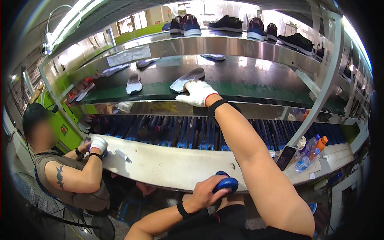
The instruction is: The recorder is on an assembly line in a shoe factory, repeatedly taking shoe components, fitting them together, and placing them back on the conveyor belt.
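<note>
A long white worktop [168, 164] runs across a factory workroom, with a row of upright dark-blue slats [192, 132] along its back edge. Above it are a dark green-black shelf [256, 76] and a steel-edged upper shelf [240, 46] carrying dark sneakers [226, 24]. A phone [286, 157] and plastic bottles [308, 156] stand toward the worktop's right end. At its left end, a co-worker [72, 172] in a sleeveless top sits with hands over the surface.

The shoe sole [185, 79] lies slantwise near the middle of the green-black shelf's front edge, whitish at its front-left end and grey toward the back right. The right hand [198, 93], in a white knit glove, reaches to it, fingers bent over its near side, thumb spread leftward; whether they pinch it, I cannot tell. The bare left hand [205, 195] curls around a glossy blue rounded object [226, 185] at the worktop's front edge.
</note>
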Available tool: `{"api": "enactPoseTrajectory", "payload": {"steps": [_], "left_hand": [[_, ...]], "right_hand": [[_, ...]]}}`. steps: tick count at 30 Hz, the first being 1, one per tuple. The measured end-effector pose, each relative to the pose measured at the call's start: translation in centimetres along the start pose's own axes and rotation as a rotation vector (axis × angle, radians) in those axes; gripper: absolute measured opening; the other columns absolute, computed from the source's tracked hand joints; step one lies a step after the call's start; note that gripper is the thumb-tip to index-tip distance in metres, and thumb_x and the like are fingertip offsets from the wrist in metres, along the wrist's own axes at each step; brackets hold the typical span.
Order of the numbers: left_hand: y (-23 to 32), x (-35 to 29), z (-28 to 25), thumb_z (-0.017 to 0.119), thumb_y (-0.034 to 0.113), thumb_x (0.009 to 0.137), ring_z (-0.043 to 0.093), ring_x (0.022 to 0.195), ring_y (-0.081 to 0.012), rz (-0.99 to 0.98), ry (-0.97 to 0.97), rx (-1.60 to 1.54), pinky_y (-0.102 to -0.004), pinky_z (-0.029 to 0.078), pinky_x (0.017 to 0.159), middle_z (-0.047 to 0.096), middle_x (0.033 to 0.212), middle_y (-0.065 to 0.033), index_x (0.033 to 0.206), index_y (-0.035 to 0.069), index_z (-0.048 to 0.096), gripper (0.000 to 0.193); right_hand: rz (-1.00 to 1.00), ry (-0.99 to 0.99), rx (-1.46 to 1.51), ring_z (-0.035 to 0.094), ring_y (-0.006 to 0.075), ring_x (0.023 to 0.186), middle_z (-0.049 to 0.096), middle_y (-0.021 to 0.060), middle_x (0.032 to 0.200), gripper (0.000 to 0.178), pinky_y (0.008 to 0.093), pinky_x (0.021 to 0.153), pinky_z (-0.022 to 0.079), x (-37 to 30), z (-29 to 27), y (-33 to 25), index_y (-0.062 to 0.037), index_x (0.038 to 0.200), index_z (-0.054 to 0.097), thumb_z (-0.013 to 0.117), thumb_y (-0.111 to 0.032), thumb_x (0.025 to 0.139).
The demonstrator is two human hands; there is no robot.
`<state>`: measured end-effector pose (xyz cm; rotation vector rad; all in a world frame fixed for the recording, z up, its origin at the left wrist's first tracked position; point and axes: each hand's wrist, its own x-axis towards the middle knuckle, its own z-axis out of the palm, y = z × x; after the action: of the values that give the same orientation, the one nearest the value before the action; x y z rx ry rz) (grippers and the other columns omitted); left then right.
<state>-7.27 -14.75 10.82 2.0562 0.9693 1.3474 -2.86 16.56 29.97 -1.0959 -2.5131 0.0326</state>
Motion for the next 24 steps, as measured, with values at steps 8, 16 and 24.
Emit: {"api": "enactPoseTrajectory", "payload": {"steps": [8,16,24], "left_hand": [[-0.8,0.8,-0.5,0.092,0.020,0.092,0.080,0.109,-0.0397,0.060,0.014,0.043,-0.0444,0.066,0.091,0.079,0.124,-0.0213,0.136,0.003,0.072,0.051],[-0.1,0.2,-5.0,0.094,0.006,0.077,0.073,0.099,-0.0325,0.287,0.041,0.303,-0.0425,0.061,0.090,0.078,0.127,-0.0134,0.143,0.013,0.076,0.068],[0.2,-4.1,-3.7,0.087,0.008,0.096,0.078,0.082,-0.0256,-0.154,0.147,-0.082,-0.0322,0.062,0.070,0.081,0.120,-0.0231,0.120,0.000,0.074,0.029]], "right_hand": [[-0.142,0.458,0.026,0.073,0.0389,0.098,0.077,0.0187,0.104,0.026,0.0475,0.089,0.060,-7.1,1.6,5.2,-0.0053,0.095,0.075,0.088,-0.025,0.084],[-0.525,0.974,0.294,0.072,0.0307,0.110,0.072,0.0103,0.114,0.059,0.0541,0.102,0.062,-32.0,1.8,2.0,-0.0131,0.123,0.053,0.099,-0.017,0.085],[0.497,0.520,1.108,0.080,0.0231,0.091,0.080,0.0241,0.118,0.068,0.0374,0.084,0.066,-44.0,6.9,-7.5,0.0001,0.115,0.064,0.066,-0.067,0.107]]}}
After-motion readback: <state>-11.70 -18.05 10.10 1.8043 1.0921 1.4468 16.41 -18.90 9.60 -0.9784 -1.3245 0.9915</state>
